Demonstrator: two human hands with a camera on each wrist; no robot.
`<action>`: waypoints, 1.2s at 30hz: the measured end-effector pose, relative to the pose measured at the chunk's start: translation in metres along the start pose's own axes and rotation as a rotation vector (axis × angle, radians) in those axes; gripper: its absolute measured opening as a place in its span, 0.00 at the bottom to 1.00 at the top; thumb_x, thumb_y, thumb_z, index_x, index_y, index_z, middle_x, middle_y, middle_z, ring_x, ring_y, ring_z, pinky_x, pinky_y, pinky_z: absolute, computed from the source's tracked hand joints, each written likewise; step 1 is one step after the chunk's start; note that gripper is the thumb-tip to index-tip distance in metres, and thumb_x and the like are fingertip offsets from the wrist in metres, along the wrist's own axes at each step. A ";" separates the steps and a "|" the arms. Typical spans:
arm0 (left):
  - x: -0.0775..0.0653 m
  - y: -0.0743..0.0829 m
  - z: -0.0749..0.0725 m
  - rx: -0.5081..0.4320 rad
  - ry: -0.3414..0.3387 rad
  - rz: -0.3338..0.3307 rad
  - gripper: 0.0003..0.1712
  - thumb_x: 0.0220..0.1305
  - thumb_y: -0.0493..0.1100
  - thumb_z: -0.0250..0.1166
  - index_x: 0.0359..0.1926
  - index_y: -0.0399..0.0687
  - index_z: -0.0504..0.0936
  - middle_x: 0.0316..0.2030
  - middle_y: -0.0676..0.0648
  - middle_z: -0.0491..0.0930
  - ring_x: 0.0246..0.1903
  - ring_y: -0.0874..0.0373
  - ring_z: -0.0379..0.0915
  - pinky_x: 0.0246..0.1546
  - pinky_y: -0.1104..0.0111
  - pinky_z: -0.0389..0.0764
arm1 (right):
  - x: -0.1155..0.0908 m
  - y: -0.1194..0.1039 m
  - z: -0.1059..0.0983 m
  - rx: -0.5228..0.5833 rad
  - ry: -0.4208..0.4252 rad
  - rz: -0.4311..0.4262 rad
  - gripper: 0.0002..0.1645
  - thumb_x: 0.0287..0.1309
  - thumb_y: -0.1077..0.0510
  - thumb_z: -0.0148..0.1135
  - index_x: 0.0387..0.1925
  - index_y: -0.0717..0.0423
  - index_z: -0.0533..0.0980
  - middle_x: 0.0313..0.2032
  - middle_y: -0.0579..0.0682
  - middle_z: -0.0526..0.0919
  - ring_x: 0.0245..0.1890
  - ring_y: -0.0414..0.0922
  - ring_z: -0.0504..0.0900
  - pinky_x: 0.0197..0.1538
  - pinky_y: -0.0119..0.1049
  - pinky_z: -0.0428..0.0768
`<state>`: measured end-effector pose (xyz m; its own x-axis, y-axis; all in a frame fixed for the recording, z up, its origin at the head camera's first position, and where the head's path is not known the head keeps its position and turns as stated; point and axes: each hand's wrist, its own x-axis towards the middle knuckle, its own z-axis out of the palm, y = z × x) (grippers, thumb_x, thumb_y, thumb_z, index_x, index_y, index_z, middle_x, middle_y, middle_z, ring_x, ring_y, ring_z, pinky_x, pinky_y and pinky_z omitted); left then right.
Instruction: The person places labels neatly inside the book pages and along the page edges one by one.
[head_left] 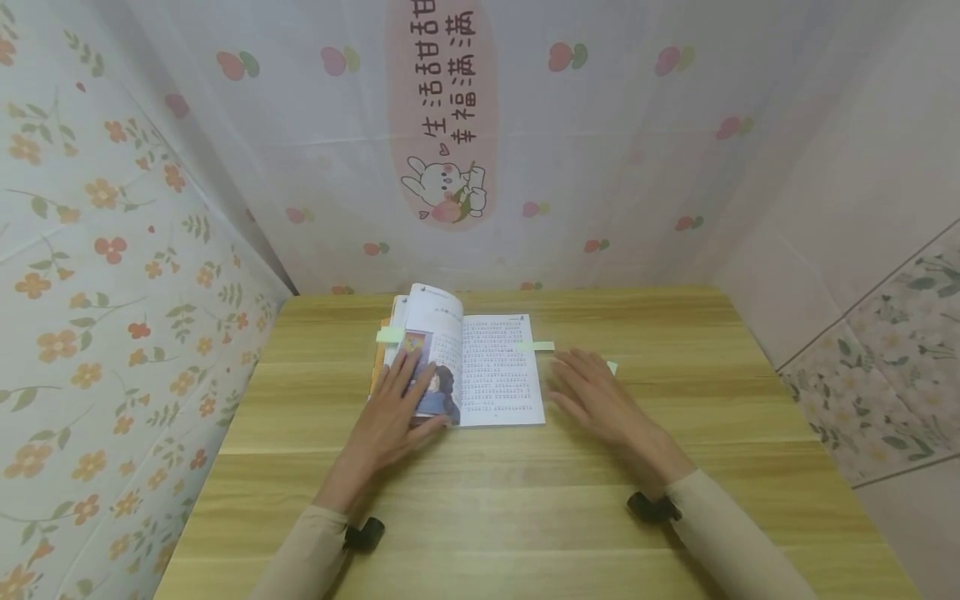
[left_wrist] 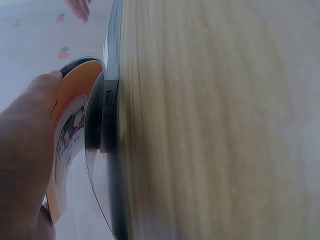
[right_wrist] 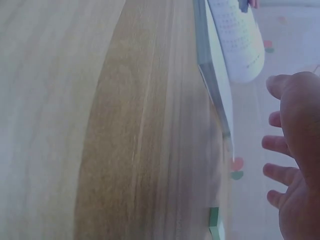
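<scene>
An open book (head_left: 498, 383) lies on the table, printed text on its right page and a picture on its raised, curved left page (head_left: 437, 325). My left hand (head_left: 390, 408) rests on that left page with the fingers spread and the thumb near the bottom by the spine. Seen from the left wrist, the thumb side of the hand (left_wrist: 25, 150) is against a bent orange page (left_wrist: 75, 100). Just right of the book, my right hand (head_left: 600, 400) has its fingers extended, holding nothing; the right wrist view shows these fingers apart from the pages.
Pale green tabs stick out from the book's left side (head_left: 387, 334) and right side (head_left: 544, 346). Another green piece (head_left: 612, 367) shows beyond the right hand. The wooden table (head_left: 510, 508) meets a patterned cloth (head_left: 637, 167) at the back.
</scene>
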<state>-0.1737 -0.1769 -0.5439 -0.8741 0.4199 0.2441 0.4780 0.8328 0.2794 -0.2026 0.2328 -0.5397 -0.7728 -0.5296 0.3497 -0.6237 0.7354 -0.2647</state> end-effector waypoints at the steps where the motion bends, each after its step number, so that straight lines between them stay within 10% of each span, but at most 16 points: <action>1: -0.001 0.000 0.000 -0.001 0.004 -0.004 0.54 0.75 0.67 0.70 0.90 0.48 0.62 0.92 0.35 0.49 0.93 0.33 0.40 0.90 0.35 0.53 | -0.001 -0.001 0.000 -0.001 0.006 -0.002 0.35 0.75 0.52 0.72 0.74 0.67 0.78 0.77 0.67 0.79 0.81 0.73 0.72 0.83 0.76 0.64; 36: -0.016 -0.002 -0.011 0.036 0.223 0.082 0.62 0.71 0.64 0.72 0.90 0.38 0.55 0.90 0.34 0.56 0.89 0.30 0.52 0.86 0.33 0.63 | 0.035 -0.055 -0.021 0.078 0.073 -0.148 0.39 0.78 0.52 0.68 0.82 0.60 0.70 0.83 0.63 0.71 0.84 0.64 0.69 0.87 0.69 0.63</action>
<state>-0.1597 -0.1888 -0.5384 -0.7899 0.4001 0.4648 0.5399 0.8132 0.2175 -0.1928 0.1827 -0.4941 -0.6629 -0.5957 0.4534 -0.7396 0.6151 -0.2732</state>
